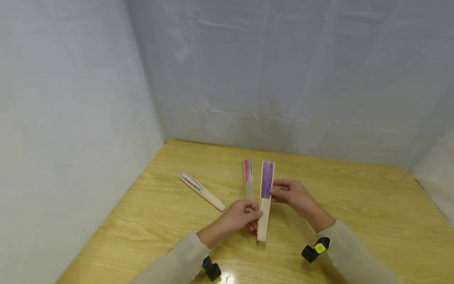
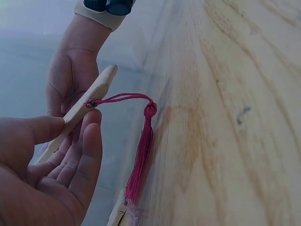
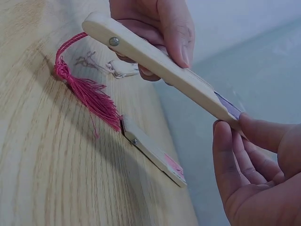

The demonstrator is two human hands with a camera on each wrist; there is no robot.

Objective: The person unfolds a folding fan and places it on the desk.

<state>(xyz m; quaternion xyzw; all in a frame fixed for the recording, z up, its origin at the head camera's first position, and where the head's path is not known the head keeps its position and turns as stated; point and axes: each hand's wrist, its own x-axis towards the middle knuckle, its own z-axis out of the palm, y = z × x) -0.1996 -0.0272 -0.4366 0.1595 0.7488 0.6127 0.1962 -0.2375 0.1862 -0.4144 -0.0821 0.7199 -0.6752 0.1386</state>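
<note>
Both hands hold a folded hand fan [image 1: 267, 181] with purple cloth and pale wooden ribs, raised above the table. My left hand [image 1: 241, 216] pinches its lower wooden part between thumb and fingers. Higher up, on the purple part, my right hand [image 1: 292, 194] pinches the edge. A dark pink tassel [image 3: 91, 96] hangs by a cord from the rivet end. Behind the held fan, a folded pink fan [image 1: 248, 177] lies on the table, its lower end hidden by the left hand. Farther left rests another folded fan [image 1: 202, 191] with a white and dark red pattern.
The wooden table [image 1: 354, 205] has pale sheeting [image 1: 283, 79] hanging along its back and a white sheet wall [image 1: 71, 118] on the left. Each sleeve carries a small black wrist camera, such as the right one [image 1: 312, 252].
</note>
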